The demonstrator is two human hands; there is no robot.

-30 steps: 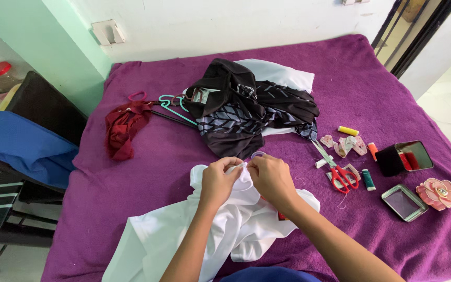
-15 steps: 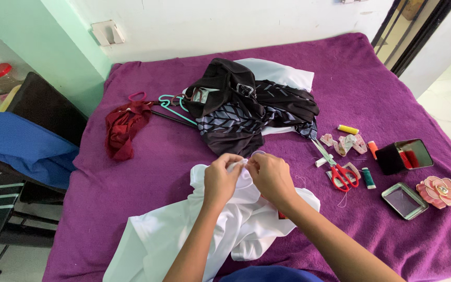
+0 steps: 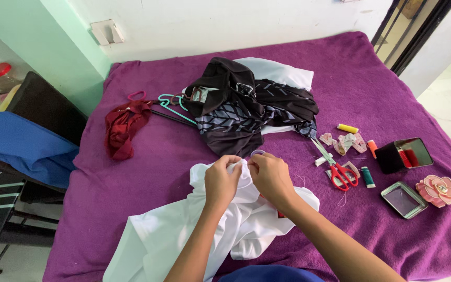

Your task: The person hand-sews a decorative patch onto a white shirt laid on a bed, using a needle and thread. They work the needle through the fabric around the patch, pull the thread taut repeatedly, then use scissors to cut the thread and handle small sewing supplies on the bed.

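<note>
White garment (image 3: pixel 184 235): smooth, faintly sheeny cloth. Bedspread (image 3: pixel 382 78) beneath it: matt, napped purple fabric. Scissors (image 3: pixel 340 169) right of garment: glossy red plastic handles.

Both hands (image 3: pixel 246 177) seemingly pinching white garment (image 3: pixel 184 235)

We see red scissors (image 3: pixel 340 169) right of the dark clothes (image 3: pixel 246 107), a maroon cloth (image 3: pixel 123 128) to their left.

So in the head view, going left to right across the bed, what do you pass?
Maroon cloth → teal hanger → black garment → red scissors → green spool → black box → pink flower lid.
</note>
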